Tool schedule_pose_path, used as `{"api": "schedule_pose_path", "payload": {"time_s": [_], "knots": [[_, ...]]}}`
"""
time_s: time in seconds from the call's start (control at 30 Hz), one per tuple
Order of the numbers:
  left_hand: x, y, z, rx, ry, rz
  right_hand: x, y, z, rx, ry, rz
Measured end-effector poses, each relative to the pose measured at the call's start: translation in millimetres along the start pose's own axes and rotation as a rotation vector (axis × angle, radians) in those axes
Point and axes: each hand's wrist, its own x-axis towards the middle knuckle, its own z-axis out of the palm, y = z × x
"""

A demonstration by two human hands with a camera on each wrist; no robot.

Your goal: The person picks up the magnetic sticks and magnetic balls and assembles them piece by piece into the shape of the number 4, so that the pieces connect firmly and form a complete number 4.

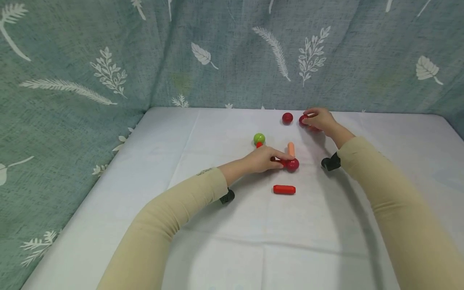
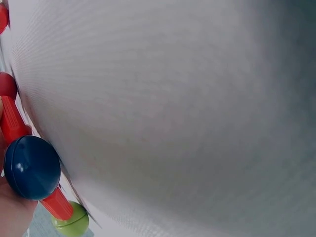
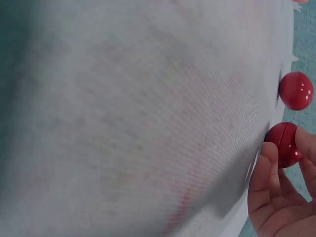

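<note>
My left hand grips a red rod of a small joined toy piece. A dark red ball forms one end of it. A blue ball joins this rod to a second red rod, which ends in a green ball. From above, my left hand hides the blue ball. At the table's back, my right hand pinches another dark red ball between thumb and fingers. A reddish piece shows partly under that hand.
A loose dark red ball lies just left of my right hand. An orange rod points away behind the joined piece, and a loose red rod lies nearer me. The white-covered table meets a leaf-patterned curtain at the back.
</note>
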Motion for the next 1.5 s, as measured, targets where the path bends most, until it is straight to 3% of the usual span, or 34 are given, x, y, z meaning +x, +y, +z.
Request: {"api": "schedule_pose_path", "payload": {"time_s": [0.23,0.7,1.5], "knots": [[-0.9,0.2,-1.1,-0.008,-0.012,-0.003,-6.8,-1.8,4.0,-0.019,-0.061,-0.018],[-0.6,-0.7,0.2,-0.025,-0.009,-0.007,-26.9,1.7,18.0,-0.081,-0.266,-0.073],[-0.2,1.3,-0.8,-0.022,-0.013,-0.002,-39.8,2.4,22.4,-0.019,-0.32,-0.081]]}}
